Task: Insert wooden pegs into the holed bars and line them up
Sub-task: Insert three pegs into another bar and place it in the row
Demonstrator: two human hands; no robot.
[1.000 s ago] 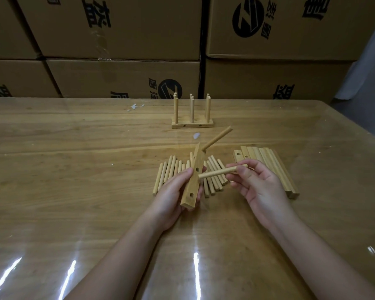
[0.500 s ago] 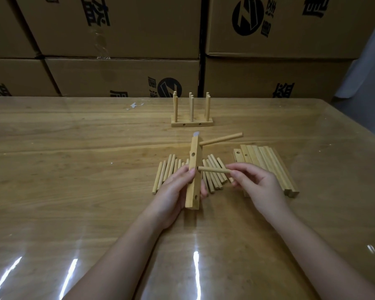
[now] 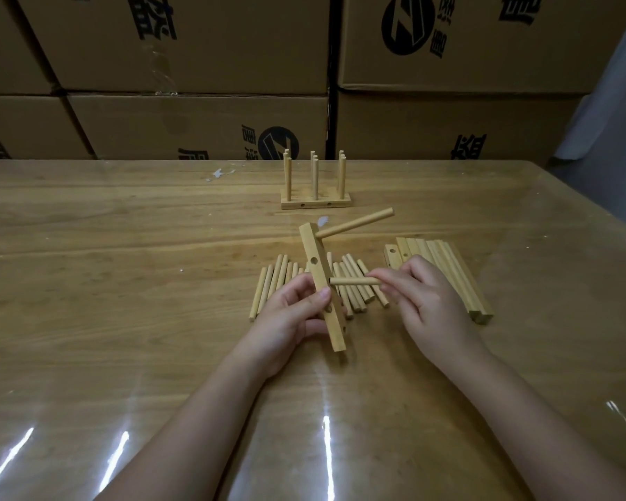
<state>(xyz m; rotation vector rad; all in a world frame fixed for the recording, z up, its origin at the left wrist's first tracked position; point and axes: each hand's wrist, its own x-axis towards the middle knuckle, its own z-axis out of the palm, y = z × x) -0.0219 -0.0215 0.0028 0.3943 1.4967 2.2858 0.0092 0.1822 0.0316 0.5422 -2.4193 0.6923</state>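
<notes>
Cardboard boxes (image 3: 196, 121) stand stacked behind the glossy wooden table (image 3: 87, 283). Your left hand (image 3: 286, 320) grips the holed bar (image 3: 311, 244) around its lower half, thumb across the front face, holding it raised and nearly on end. One inserted peg (image 3: 356, 223) sits in the bar's top hole and juts out to the right of the bar. Your right hand (image 3: 427, 301) pinches a second peg (image 3: 351, 282) by its outer end between thumb and fingertips. Its free end is at the bar's right face, below the open middle hole; whether it has entered a hole you cannot tell from here. Loose pegs (image 3: 271, 283) lie behind the bar, spare bars (image 3: 449, 269) to its right, and a finished rack (image 3: 315, 202) stands beyond it.

Both pieces look light, stiff and dry, so slipping should not trouble you. The fit is probably snug: consider holding the peg nearer its entering end to keep it square, and brace the bar close to the target hole with your thumb clear of it.
</notes>
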